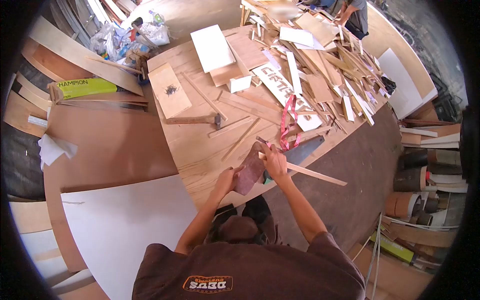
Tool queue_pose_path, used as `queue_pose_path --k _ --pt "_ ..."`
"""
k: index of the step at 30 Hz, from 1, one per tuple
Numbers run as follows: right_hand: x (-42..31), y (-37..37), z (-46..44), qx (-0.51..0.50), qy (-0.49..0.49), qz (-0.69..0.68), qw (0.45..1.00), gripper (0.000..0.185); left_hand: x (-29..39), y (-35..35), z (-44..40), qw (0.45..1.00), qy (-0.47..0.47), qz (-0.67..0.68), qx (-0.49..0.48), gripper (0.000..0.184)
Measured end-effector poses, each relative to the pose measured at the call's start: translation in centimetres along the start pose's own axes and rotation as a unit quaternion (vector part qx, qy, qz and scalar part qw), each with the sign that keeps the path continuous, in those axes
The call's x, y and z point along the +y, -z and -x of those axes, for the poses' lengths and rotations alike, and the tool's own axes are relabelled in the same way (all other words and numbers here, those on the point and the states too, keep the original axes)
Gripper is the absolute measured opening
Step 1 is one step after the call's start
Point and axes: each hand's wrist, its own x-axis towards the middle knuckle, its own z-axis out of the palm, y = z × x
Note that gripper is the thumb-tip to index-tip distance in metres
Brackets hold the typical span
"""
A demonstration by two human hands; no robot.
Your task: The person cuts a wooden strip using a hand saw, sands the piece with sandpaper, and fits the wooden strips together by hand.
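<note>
In the head view, my left hand point(227, 181) is closed on the lower left edge of a brown sheet point(250, 172) that looks like sandpaper. Gripped in my right hand point(274, 160) is a thin wooden strip point(320, 176), which sticks out to the right past the table edge. The upper end of the sheet meets the right hand's fingers. A small dark piece point(261, 140) shows at those fingertips; its kind is unclear. Just beyond lies a pink tape measure point(284, 125). A saw blade point(311, 151) rests on the table to the right, partly covered by my right hand and the strip.
On the plywood table point(200, 170) lie a hammer point(192, 120), a board point(167, 100) with a small pile of nails, a cut-out letter board point(280, 90) and heaped wood scraps point(325, 65). A white sheet point(130, 220) stands left. Another person point(356, 17) is at the far right.
</note>
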Motion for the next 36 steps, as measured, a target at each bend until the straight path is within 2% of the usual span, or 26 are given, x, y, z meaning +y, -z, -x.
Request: queue_pose_path --k 3,7,9,10,12,16,18,22,24,27,31,33,36 --pt "2.2 -2.5 -2.3 -0.010 0.036 -0.001 0.999 0.045 -1.5 -2.5 -2.3 0.998 0.013 -0.062 -0.003 0.036" --pt "5.1 -5.6 -4.9 -0.077 0.014 0.023 0.997 0.046 -2.9 -4.6 -5.4 0.995 0.023 -0.098 -0.019 0.035" --pt "6.2 -7.0 -5.3 -0.069 0.038 0.029 0.996 0.047 -3.2 -5.5 -5.8 0.996 -0.035 -0.085 0.005 0.044" --pt "6.7 -7.6 -5.4 -0.079 0.035 0.022 0.996 0.047 -3.3 -5.8 -6.1 0.996 -0.025 -0.085 -0.003 0.044" --pt "7.9 -8.7 -5.5 -0.120 0.049 0.065 0.989 0.048 -3.0 -6.4 -6.8 0.988 0.044 -0.111 -0.098 0.056" --pt "9.0 -10.4 -6.2 -0.150 0.050 0.111 0.981 0.045 -2.7 -8.1 -7.4 0.975 0.040 -0.203 -0.077 0.061" --pt "9.4 -10.8 -6.6 -0.157 0.038 0.101 0.982 0.041 -2.8 -9.2 -7.7 0.956 -0.108 -0.271 -0.009 0.062" --pt "9.4 -10.3 -7.2 -0.139 0.057 0.105 0.983 0.038 -1.7 -8.6 -8.4 0.965 -0.086 -0.238 -0.070 0.063" --pt "9.0 -9.6 -7.0 -0.116 0.083 0.114 0.983 0.032 -1.0 -8.0 -8.3 0.977 -0.035 -0.192 -0.083 0.067" --pt "8.2 -8.1 -6.0 -0.103 0.118 0.063 0.986 0.030 -1.6 -7.9 -7.8 0.962 -0.005 -0.267 -0.054 0.073" --pt "7.4 -9.1 -3.4 -0.057 0.159 0.066 0.983 0.029 -4.6 -8.5 -6.0 0.965 0.038 -0.260 -0.005 0.079" --pt "6.8 -9.5 -2.7 -0.159 0.165 0.077 0.970 0.026 -5.2 -7.8 -5.1 0.964 0.037 -0.265 -0.012 0.077" --pt "5.1 -11.1 -1.4 -0.120 0.182 0.160 0.963 0.021 -5.4 -6.7 -4.0 0.972 0.046 -0.231 -0.010 0.072"
